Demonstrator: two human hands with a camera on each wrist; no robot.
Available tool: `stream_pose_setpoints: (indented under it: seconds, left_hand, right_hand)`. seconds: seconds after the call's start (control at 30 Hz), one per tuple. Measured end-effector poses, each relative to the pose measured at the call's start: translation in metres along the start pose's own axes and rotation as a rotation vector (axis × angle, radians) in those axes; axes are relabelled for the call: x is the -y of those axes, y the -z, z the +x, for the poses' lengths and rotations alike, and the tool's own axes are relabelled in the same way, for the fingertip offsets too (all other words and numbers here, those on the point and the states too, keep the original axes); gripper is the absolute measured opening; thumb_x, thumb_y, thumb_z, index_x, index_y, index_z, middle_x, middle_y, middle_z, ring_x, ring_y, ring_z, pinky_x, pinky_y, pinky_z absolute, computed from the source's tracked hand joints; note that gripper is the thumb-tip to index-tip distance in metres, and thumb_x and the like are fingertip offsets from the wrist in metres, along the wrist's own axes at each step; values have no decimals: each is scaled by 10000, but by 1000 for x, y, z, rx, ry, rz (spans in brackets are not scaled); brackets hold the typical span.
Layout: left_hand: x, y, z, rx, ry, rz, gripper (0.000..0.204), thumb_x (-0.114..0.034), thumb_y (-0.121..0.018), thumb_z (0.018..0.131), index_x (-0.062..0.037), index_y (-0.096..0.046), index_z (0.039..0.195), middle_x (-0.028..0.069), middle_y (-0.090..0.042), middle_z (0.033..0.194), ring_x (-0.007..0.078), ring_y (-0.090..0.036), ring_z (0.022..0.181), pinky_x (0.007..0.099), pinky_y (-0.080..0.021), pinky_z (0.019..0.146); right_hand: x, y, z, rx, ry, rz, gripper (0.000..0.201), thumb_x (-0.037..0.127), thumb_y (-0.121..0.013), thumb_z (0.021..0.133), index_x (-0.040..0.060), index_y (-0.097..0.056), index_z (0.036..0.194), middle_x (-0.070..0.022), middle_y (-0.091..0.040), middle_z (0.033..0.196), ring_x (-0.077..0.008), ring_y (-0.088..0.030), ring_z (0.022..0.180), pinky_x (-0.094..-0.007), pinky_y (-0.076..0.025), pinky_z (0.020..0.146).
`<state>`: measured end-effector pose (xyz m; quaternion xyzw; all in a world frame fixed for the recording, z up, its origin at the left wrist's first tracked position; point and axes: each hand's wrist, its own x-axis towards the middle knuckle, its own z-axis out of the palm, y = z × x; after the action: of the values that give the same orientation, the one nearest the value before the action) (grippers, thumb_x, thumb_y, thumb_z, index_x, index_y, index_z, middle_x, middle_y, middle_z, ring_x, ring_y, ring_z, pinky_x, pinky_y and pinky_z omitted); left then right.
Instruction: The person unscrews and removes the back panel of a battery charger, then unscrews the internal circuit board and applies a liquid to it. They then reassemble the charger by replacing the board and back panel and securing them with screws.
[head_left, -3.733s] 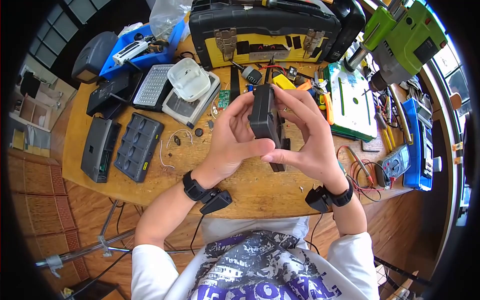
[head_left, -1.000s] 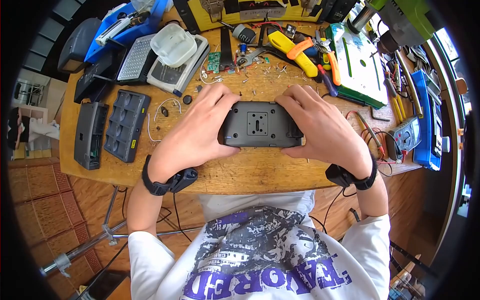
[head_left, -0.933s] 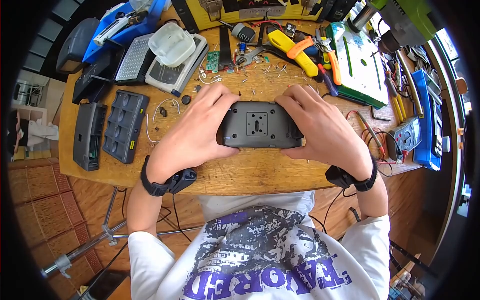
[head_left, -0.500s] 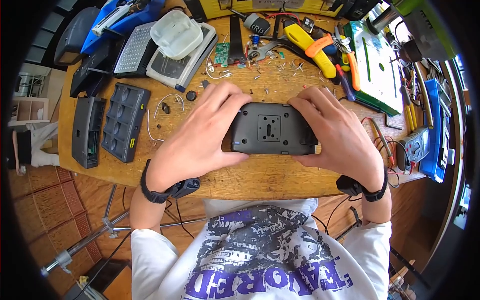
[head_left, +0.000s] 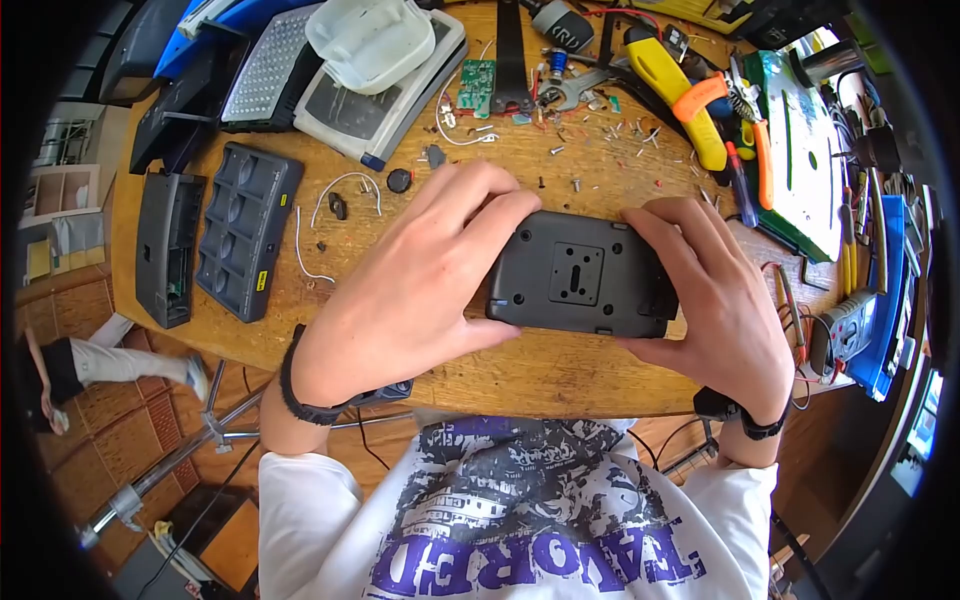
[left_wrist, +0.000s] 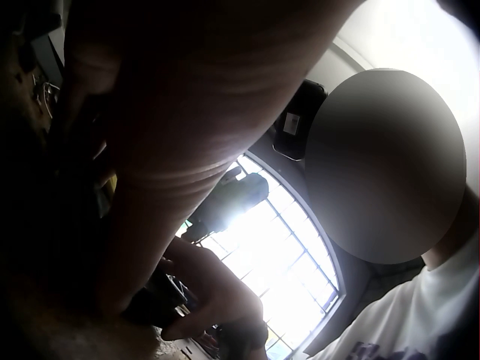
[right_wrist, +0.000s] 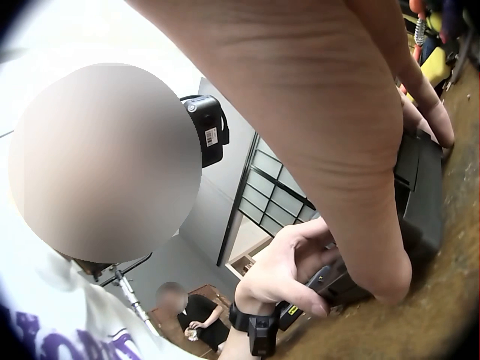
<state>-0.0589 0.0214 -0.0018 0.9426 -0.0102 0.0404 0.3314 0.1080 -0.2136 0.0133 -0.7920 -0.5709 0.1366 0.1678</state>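
Observation:
A black plastic device housing (head_left: 578, 272), with a square mounting plate and screw holes in its upper face, lies low over the wooden table, slightly turned. My left hand (head_left: 425, 270) grips its left end, fingers over the far edge and thumb at the near edge. The right end is held the same way by my right hand (head_left: 715, 290). In the right wrist view the housing (right_wrist: 424, 191) sits right at the table top under the right hand (right_wrist: 337, 150). The left wrist view is dark, and the left hand (left_wrist: 150, 150) hides most of the housing there.
To the left are a dark tray with round recesses (head_left: 245, 230) and a black casing (head_left: 168, 250). Behind lie small screws (head_left: 577, 185), a green circuit board (head_left: 476, 85) and a yellow-handled tool (head_left: 675, 105). A multimeter (head_left: 848, 325) stands right. Another person's leg (head_left: 130, 362) shows at left.
Earlier the housing was held up on edge between both hands; now it is low with its plate side up. Lately it has turned slightly, and the head view has shifted. Both hands keep their grip.

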Motion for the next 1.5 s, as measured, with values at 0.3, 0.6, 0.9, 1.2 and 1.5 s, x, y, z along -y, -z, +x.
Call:
stream_pose_setpoints:
  seconds: [0.3,0.6,0.9,1.2,1.5]
  left_hand:
    - [-3,1,0,-6,9,-13,900,-81,-988,558,7,-620,1374,162,-592,1319,399,-598,1214,471,-505,1051]
    - [-3,4,0,24,20,-19,928,-87,-992,532,15,-619,1375,178,-593,1340,412,-598,1233,474,-501,1063]
    - [-8,4,2,38,32,12,917,-51,-978,532,19,-620,1373,180,-595,1346,410,-596,1239,468,-501,1068]
    - [-10,6,2,34,43,63,867,-47,-957,542,18,-639,1346,181,-610,1343,413,-601,1238,463,-508,1067]
    - [-13,10,4,12,107,201,838,-81,-942,563,17,-660,1347,179,-653,1350,374,-644,1270,429,-512,1077]
  right_hand:
    - [5,-2,0,-28,-24,5,966,168,-972,527,28,-634,1421,-161,-628,1317,-412,-649,1174,-490,-561,988]
    - [3,-1,0,-31,-15,16,976,178,-974,518,29,-637,1421,-152,-631,1319,-404,-648,1181,-489,-566,978]
    - [3,0,-3,6,-15,10,987,205,-972,559,22,-592,1451,-152,-605,1329,-400,-627,1199,-487,-551,1000]
    - [-11,3,-5,-17,8,122,1063,209,-975,569,12,-533,1515,-170,-573,1381,-418,-582,1249,-488,-512,1057]
    - [-32,-5,-13,-105,-11,30,696,219,-967,691,-22,-596,1228,-171,-625,1164,-380,-669,1140,-458,-578,941]
